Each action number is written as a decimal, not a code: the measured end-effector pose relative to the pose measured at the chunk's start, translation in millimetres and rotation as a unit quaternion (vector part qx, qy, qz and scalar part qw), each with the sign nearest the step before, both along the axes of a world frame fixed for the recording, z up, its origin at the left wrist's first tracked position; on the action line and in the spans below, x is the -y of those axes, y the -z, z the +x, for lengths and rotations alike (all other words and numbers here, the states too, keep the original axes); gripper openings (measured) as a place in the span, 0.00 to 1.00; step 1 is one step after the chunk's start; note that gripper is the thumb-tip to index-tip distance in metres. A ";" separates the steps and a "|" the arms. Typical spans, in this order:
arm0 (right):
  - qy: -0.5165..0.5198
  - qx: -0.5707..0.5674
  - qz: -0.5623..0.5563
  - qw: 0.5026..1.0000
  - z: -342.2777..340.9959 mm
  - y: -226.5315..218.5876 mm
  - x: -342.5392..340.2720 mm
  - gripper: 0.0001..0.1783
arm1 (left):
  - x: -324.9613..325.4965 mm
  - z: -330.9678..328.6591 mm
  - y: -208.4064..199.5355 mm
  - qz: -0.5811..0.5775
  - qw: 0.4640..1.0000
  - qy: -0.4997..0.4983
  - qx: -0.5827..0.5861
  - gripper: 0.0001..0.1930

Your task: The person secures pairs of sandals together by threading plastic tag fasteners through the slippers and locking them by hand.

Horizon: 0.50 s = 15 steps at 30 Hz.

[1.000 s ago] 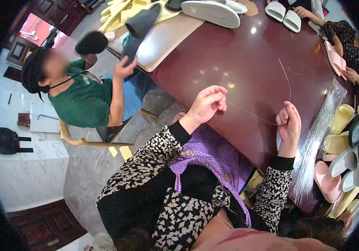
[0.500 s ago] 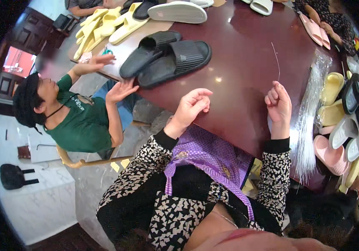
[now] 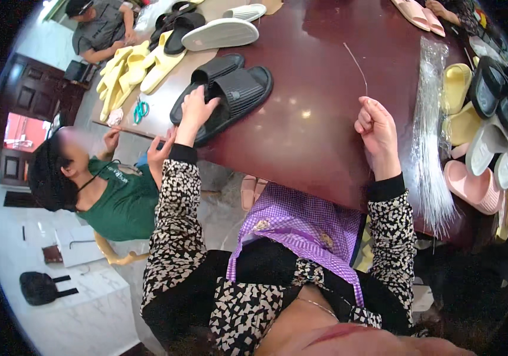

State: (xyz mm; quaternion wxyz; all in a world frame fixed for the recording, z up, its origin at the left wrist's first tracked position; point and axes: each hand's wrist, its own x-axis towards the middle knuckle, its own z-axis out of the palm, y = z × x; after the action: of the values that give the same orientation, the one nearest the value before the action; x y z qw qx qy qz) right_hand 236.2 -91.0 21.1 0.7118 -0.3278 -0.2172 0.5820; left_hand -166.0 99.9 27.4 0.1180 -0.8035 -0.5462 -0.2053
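Head view: a pair of black ribbed rubber slides lies on the dark red polished table, near its left edge. Left hand rests spread on the nearer slide. Right hand is clenched, pinching a thin clear plastic strand upright. A firm, full grip on the slide would serve better than fingertips.

A pair of slippers lies at the table's left edge; a bundle of strands lies along its right edge, more slippers beyond.
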 end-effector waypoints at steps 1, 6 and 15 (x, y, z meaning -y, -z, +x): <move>-0.001 0.001 -0.001 1.000 0.5 0.6 -2.1 0.10 | -15.4 2.2 4.4 -0.039 0.999 0.024 0.004 0.18; 0.007 -0.001 -0.001 1.000 5.2 -0.5 0.8 0.10 | -33.5 42.9 -1.7 -0.114 0.990 0.081 0.026 0.17; 0.038 0.008 0.053 0.998 18.3 -13.1 8.8 0.08 | 72.6 206.4 -8.7 -0.251 0.930 0.222 0.152 0.21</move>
State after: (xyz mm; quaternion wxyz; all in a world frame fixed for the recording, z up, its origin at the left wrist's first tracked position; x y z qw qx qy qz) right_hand 254.5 -99.8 34.2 0.7476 -0.3026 -0.2410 0.5399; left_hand 40.4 27.3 36.2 -0.2205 -0.8668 -0.3992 -0.2016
